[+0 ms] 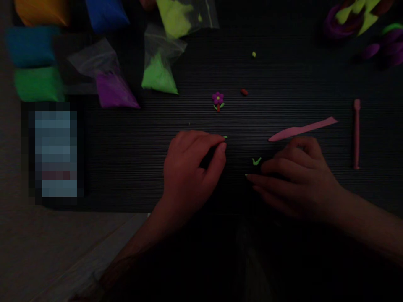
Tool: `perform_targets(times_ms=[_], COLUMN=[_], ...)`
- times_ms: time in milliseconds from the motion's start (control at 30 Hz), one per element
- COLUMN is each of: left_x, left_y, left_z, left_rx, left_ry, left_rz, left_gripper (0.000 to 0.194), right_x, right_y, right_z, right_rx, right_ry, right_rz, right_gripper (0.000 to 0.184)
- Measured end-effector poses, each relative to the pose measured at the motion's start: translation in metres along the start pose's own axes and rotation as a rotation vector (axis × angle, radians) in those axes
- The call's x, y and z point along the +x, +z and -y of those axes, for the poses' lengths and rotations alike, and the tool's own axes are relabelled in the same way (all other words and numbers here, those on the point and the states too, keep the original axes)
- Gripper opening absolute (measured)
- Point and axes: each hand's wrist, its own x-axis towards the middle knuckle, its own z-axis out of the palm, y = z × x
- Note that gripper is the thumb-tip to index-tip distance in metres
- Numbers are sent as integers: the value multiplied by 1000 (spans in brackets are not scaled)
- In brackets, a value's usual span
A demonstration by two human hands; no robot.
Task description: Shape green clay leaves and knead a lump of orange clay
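A thin sliver of green clay [225, 137] shows at the index fingertip of my left hand [195, 165], whose thumb and index finger are bent together around it. My right hand [292, 178] rests low over the table at the right, with index finger and thumb stretched out and slightly apart. At its index fingertip is a tiny pale green speck; whether it is stuck there or lying on the table I cannot tell. Just above that finger lies a V-shaped green clay piece [256, 161]. Beyond my left hand lies a small purple clay flower [218, 99] with yellow centre, red-brown stem and green leaves.
A pink clay knife [302, 129] and a pink rod-shaped tool [357, 134] lie at the right. A red-brown clay bit [244, 92] and a yellow bit [254, 54] sit farther back. Bags of coloured clay [160, 75] fill the back left; purple clay shapes [343, 25] stand back right.
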Motion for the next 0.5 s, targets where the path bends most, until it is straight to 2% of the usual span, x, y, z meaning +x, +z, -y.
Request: perform_targets(times_ms=[333,500], left_x=[0,0], left_y=[0,-1], left_z=[0,0], left_rx=[-9,-4], left_ry=[3,6], left_rz=[-2,5], left_gripper=[15,15], right_x=[-1,-1], right_y=[0,-1], right_z=[-1,-2], right_rx=[34,56], right_ry=[6,17], right_rz=[-31,-38], right_gripper=[26,21])
